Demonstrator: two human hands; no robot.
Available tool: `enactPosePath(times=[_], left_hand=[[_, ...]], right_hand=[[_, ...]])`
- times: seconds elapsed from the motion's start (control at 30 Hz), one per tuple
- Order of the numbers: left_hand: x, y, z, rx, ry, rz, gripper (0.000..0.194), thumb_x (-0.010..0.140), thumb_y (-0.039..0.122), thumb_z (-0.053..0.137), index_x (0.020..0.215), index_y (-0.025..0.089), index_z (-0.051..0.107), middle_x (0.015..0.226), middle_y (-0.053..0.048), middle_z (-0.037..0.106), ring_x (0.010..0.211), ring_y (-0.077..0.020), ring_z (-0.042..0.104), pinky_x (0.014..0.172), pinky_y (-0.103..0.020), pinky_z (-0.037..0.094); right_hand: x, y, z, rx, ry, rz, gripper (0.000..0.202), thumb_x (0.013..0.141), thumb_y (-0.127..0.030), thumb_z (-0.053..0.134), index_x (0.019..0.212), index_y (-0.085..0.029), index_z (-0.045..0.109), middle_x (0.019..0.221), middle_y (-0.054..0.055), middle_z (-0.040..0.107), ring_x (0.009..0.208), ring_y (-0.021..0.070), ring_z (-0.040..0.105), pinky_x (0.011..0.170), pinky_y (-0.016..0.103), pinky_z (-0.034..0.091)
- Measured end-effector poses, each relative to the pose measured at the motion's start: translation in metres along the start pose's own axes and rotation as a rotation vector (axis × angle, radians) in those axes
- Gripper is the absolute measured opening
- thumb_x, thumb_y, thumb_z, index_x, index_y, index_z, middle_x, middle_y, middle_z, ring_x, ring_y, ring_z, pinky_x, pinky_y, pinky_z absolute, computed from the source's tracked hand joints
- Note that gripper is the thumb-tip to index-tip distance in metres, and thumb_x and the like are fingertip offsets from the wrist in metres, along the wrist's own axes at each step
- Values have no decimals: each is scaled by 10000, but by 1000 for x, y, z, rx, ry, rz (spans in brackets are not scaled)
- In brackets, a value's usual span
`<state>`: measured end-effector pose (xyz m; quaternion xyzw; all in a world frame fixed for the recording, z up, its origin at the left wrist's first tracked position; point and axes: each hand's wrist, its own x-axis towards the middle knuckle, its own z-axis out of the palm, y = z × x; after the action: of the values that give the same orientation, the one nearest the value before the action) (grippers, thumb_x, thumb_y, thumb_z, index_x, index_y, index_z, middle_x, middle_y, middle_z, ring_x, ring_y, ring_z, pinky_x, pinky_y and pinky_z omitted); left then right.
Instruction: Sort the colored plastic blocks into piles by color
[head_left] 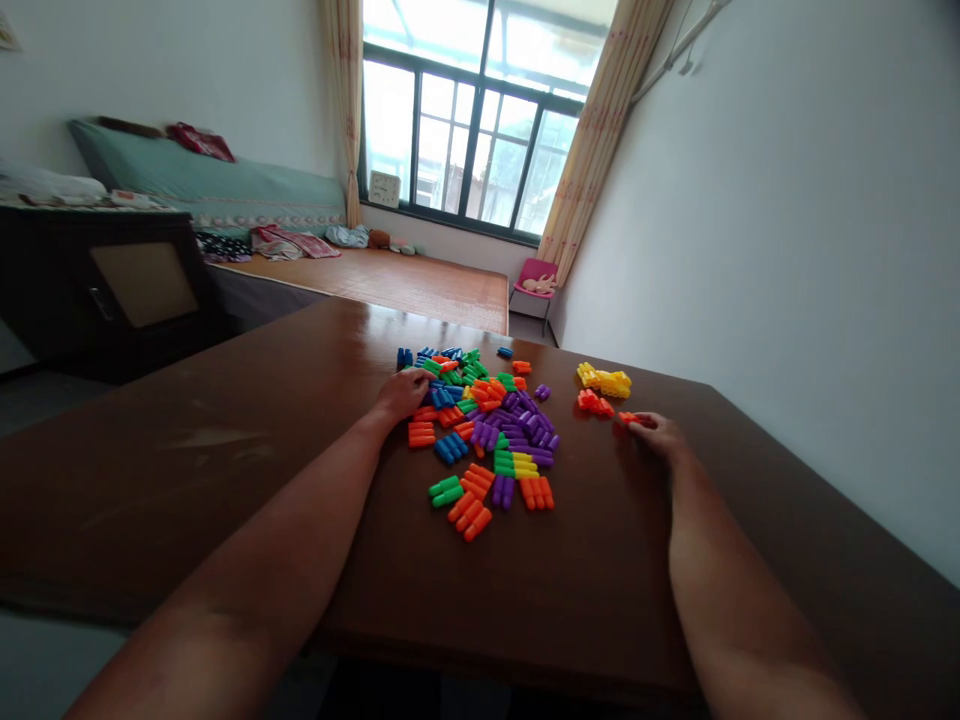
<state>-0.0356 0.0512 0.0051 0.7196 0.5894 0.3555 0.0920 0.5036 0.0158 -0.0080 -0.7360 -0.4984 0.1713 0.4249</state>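
Note:
Mixed plastic building blocks, shaped like joined tubes in purple (525, 420), orange, green, blue and yellow, lie heaped on the brown table. At the heap's left edge is my left hand (405, 393), its fingers curled together against the blocks; what they hold, if anything, is hidden. Over on the right, my right hand (660, 437) pinches an orange block (628, 418) just above or on the tabletop. Beside it sits a small group of orange blocks (595, 403), with a cluster of yellow blocks (604, 380) right behind.
The table (585, 580) reaches to a white wall on the right. Several loose blocks, such as an orange one (470, 518), lie in front of the heap. Beyond are a bed (420, 285), a dark cabinet (52, 290) and a pink chair (534, 270) under the window.

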Motion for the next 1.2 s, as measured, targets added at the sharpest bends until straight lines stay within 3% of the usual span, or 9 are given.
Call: enactPosePath(times=[0.13,0.3,0.47,0.6,0.7,0.77,0.83,1.0,1.2], left_hand=[[0,2,-1,13,-9,8,287,840,229,492,993,219,734,1017,-31,729,912,-188,660,841,-256,501],[-2,3,-2,13,-16,15,282,847,227,494,997,219,733,1027,-25,726,926,-184,658,872,-257,495],[-2,3,-4,17,-3,24,283,846,213,494,1003,202,729,1020,-38,721,915,-189,656,878,-268,498],[1,22,-9,39,77,119,302,860,192,465,1037,204,711,1086,-44,699,997,-186,634,947,-281,467],[1,52,-6,44,24,216,320,887,197,427,1062,207,695,1099,-42,695,1060,-177,613,977,-277,445],[0,71,2,85,-99,285,320,889,231,450,1118,207,673,1166,-50,674,1124,-190,585,1010,-291,422],[0,84,13,154,-216,299,367,874,278,503,1213,206,622,1290,-68,610,1214,-219,530,1053,-325,385],[10,94,40,208,-305,200,513,878,328,519,1379,228,472,1433,-88,488,1316,-259,438,1096,-396,327],[8,92,48,171,-201,167,460,842,369,578,1298,310,557,1294,-45,594,1159,-244,571,1010,-367,425]], right_hand=[[6,-17,18,46,167,-149,384,649,-387,673,953,-153,660,947,105,712,789,189,656,718,317,538],[12,-31,40,-116,78,-209,344,609,-363,699,895,-173,668,864,62,709,731,171,641,718,319,534],[12,-36,36,-205,113,-225,487,594,-337,708,1052,-180,658,964,72,683,678,159,621,703,328,531],[4,-68,40,-238,244,-355,485,718,-273,574,1185,-146,612,1105,132,634,647,149,601,763,359,516],[-13,-105,66,-264,103,-565,375,767,-240,515,1106,-163,655,1061,116,652,698,173,604,806,371,500],[-30,-127,90,-263,-46,-684,337,772,-238,524,1070,-180,670,1066,105,655,713,178,604,795,361,501],[-47,-139,113,-237,-112,-741,332,775,-229,522,1070,-189,668,1085,96,653,722,177,605,788,354,504],[-69,-128,145,-107,-45,-721,341,811,-216,459,1096,-181,641,1102,101,647,813,197,618,827,367,501],[-72,-112,142,-22,-110,-684,323,811,-247,477,1088,-202,637,1067,89,649,783,190,610,812,373,510]])
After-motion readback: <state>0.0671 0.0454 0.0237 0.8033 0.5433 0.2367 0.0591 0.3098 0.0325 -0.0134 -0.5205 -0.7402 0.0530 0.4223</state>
